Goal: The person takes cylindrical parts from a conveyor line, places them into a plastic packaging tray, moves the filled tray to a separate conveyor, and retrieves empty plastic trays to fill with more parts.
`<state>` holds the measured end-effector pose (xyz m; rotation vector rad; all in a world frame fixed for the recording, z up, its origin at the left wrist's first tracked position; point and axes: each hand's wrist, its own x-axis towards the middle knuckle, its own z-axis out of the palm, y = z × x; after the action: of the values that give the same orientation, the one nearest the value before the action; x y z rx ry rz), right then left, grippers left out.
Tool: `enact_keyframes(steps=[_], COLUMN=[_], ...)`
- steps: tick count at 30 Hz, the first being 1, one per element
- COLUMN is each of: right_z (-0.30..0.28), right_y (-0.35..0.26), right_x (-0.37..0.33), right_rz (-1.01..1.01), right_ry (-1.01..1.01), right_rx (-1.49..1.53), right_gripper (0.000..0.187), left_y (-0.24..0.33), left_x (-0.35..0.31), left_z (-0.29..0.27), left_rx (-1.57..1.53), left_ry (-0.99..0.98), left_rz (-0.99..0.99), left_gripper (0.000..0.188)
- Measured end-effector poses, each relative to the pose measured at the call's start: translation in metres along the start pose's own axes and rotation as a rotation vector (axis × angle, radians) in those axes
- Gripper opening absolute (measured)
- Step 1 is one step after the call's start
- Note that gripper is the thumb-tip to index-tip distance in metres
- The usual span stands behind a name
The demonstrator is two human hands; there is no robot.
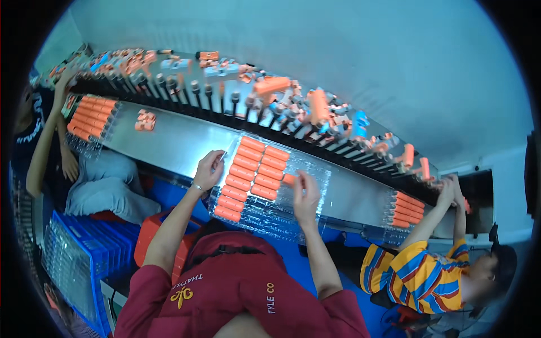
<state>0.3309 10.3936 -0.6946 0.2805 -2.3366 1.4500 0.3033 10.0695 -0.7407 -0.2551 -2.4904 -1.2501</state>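
A clear plastic tray (265, 221) lies in front of me on the metal bench, with two columns of short orange cylindrical parts (243, 162) in its slots. At the right column, my right hand (306, 198) pinches one orange cylindrical part (289, 179) between thumb and fingers, just over the tray. My left hand (209, 170) is beside the tray's upper left edge with its fingers curled in. Whatever those fingers hold, if anything, is too small to make out. The lower slots of the tray show bare ribbed plastic.
A row of upright black posts (235, 104) runs along the bench, with loose orange, grey and blue parts (318, 107) heaped behind it. Co-workers sit at left and right, each by a filled tray (93, 117). Blue crates (84, 265) and a red bin (147, 239) stand lower left.
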Motion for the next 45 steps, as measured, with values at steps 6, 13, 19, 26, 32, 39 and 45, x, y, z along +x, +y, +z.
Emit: enact_keyframes(steps=[6, 13, 19, 26, 32, 39, 45], right_z=[-0.076, -0.2, -0.206, -0.162, -0.1, -0.017, 0.033], right_y=[0.033, 0.075, 0.023, -0.001, -0.029, -0.049, -0.019], right_x=[0.047, 0.114, 0.191, 0.216, 0.177, 0.03, -0.054], right_rz=[0.209, -0.013, -0.367, -0.312, -0.581, -0.317, -0.357], right_ry=[0.429, 0.636, -0.285, -0.393, 0.094, -0.302, -0.272], right_rx=[0.28, -0.283, -0.75, -0.573, -0.763, -0.254, -0.212], right_gripper=[0.015, 0.027, 0.069, 0.033, 0.04, 0.036, 0.044], left_y=[0.0, 0.003, 0.003, 0.008, 0.009, 0.012, 0.012], left_x=[0.0, 0.004, -0.002, 0.004, 0.007, 0.007, 0.006], left_z=[-0.001, 0.003, -0.008, -0.001, -0.007, -0.013, -0.008], left_rx=[0.006, -0.016, 0.016, 0.02, 0.009, -0.012, 0.008], left_ry=[0.027, -0.003, 0.005, -0.035, -0.009, -0.018, -0.015], left_rz=[0.043, 0.04, -0.004, -0.029, -0.021, -0.01, 0.031], left_gripper=[0.025, 0.025, 0.026, 0.028, 0.025, 0.023, 0.02])
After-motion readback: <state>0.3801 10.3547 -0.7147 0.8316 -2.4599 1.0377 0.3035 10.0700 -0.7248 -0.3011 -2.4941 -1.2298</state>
